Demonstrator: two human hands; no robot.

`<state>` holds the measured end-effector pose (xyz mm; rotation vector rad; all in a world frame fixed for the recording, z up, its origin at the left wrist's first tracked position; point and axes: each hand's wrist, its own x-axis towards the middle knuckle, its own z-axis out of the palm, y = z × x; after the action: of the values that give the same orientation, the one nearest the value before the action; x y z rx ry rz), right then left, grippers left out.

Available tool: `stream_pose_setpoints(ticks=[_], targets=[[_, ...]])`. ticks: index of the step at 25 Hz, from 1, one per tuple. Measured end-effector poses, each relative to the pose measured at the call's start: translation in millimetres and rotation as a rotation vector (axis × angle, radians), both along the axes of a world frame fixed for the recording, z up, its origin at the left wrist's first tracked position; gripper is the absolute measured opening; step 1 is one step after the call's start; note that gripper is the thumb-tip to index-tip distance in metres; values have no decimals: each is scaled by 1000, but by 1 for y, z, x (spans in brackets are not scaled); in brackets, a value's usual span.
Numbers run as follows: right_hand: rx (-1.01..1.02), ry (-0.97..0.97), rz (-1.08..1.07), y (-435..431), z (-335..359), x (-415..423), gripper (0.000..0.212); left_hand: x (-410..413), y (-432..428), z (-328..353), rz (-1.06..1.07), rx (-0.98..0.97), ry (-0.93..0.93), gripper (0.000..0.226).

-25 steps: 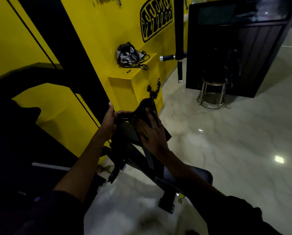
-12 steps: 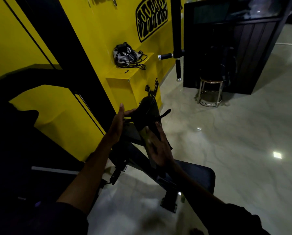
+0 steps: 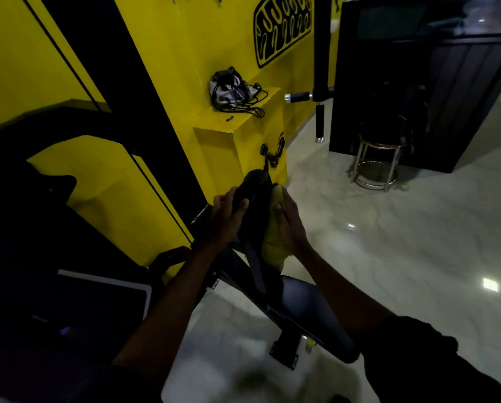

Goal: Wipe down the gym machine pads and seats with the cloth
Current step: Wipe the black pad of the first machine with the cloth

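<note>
Left hand (image 3: 227, 218): grip closed around the left side of the black pad (image 3: 253, 187), thumb lying over its front face, steadying it.
Right hand (image 3: 291, 225): palm and fingers spread flat, pressing the cloth against the pad's right side; no closed grasp, the cloth pinned under the open hand.
Cloth (image 3: 272, 242): yellow-green, bunched between right palm and pad, its lower edge hanging below the hand.
Pad: dark, rounded, tilted upright at the end of the black machine frame (image 3: 298, 318), in front of the yellow wall (image 3: 185, 53).
Floor (image 3: 403, 242): pale glossy tile; a metal stool (image 3: 375, 164) stands well apart.
</note>
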<state>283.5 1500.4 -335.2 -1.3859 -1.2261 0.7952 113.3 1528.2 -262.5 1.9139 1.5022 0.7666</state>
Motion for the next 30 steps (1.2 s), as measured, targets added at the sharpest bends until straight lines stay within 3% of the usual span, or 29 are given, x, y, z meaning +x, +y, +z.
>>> stream_pose_setpoints(ticks=[2,5,8,13,18,21,26,30], targets=[[-54,54,68,3,-17,12,51,9,-8,-4,39,34,-53,65],[64,-13,159,24,2,26,53,18,-16,-7,159,176,-25,77],[184,-41,254,41,12,38,52,24,-18,-12,227,294,68,75],[-216,95,225,33,-32,43,50,32,-26,0,244,170,99,70],[5,124,119,28,3,38,29,33,-28,4,239,153,117,66],[134,66,109,11,-2,23,52,35,-29,5,255,150,112,66],[-156,238,26,-6,-68,2,91,45,-35,5,334,171,148,63],[-74,226,13,-7,-35,1,69,57,-40,2,426,231,151,63]])
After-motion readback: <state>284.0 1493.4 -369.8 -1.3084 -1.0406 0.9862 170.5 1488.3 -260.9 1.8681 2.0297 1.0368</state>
